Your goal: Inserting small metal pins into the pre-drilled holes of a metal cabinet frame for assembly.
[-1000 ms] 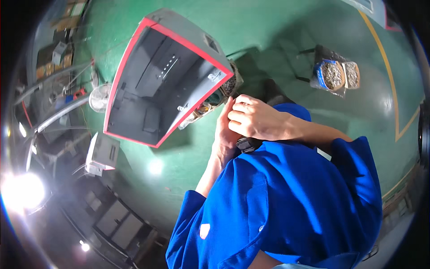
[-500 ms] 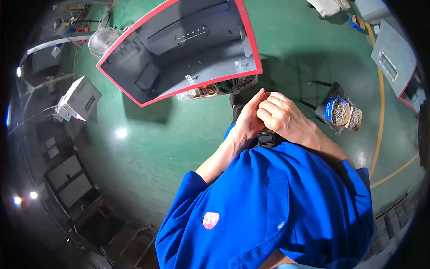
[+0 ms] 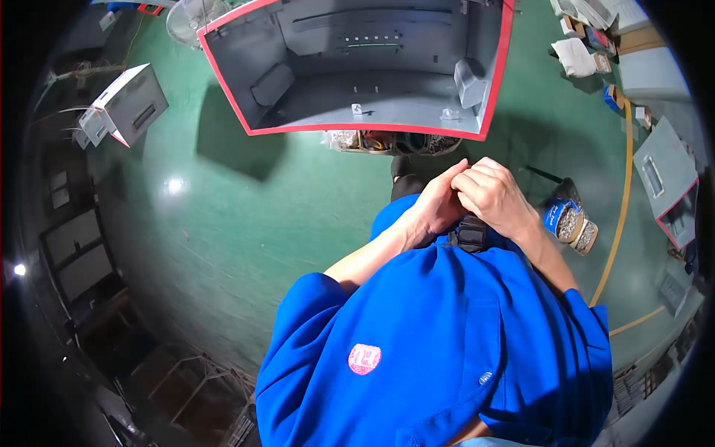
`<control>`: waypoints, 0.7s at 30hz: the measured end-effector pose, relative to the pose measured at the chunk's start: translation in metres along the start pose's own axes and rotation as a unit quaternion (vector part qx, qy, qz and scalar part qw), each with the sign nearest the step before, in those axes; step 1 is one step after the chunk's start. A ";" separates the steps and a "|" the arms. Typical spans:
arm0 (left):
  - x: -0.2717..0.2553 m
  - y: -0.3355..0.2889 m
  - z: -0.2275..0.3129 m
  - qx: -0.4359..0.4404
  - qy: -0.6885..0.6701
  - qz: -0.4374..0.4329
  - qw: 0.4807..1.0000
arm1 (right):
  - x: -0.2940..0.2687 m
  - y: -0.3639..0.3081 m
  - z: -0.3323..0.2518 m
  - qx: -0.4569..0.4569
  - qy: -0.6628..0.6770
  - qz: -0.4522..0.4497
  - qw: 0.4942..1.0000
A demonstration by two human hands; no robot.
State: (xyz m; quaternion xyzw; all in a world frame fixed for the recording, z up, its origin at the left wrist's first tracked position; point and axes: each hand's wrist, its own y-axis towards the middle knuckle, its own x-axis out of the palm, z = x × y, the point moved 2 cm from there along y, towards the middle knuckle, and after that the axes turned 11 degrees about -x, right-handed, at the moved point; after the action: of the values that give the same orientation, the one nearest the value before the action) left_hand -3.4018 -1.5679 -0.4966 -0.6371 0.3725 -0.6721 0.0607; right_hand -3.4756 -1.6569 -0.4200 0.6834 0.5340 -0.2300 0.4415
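Note:
Both hands meet in front of my waist, just above a black buckle (image 3: 471, 234). My right hand (image 3: 493, 195) is closed, its fingers curled in against the left one. My left hand (image 3: 438, 203) is cupped, with the thumb up along the right fingers and its other fingers mostly hidden. Whatever lies between them, if anything, cannot be seen. Beyond the hands stands a large grey metal cabinet (image 3: 342, 74) with a red rim, its open side towards me. Small white fittings (image 3: 357, 109) sit on its inner floor.
Bins of small parts (image 3: 378, 141) stand beneath the cabinet's front edge. At right, boxes of small metal parts (image 3: 572, 223) rest on a stool. A grey housing (image 3: 665, 175) is farther right, another white-grey one (image 3: 134, 104) at left. A fan (image 3: 190, 21) stands behind.
The cabinet now appears farther right and squarer in view, as my view has turned left and I have moved. My hands stay together at the waist.

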 end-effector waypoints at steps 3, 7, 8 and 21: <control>-0.003 -0.007 0.010 0.020 0.005 -0.018 1.000 | 0.000 0.012 0.001 0.011 0.022 0.037 0.999; -0.007 -0.014 0.021 0.030 0.048 -0.033 0.998 | 0.000 0.023 0.001 0.051 0.049 0.066 0.995; -0.003 -0.018 0.024 0.044 0.071 -0.027 0.996 | -0.001 0.026 0.001 0.065 0.054 0.069 0.994; 0.003 -0.040 0.057 0.113 0.240 -0.010 0.964 | -0.001 0.032 0.008 0.202 0.039 0.136 0.969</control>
State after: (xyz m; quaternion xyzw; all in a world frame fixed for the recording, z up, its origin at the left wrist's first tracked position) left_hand -3.3354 -1.5647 -0.4765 -0.4498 0.2914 -0.8435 0.0341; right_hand -3.4447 -1.6651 -0.4121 0.8332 0.3951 -0.2437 0.3005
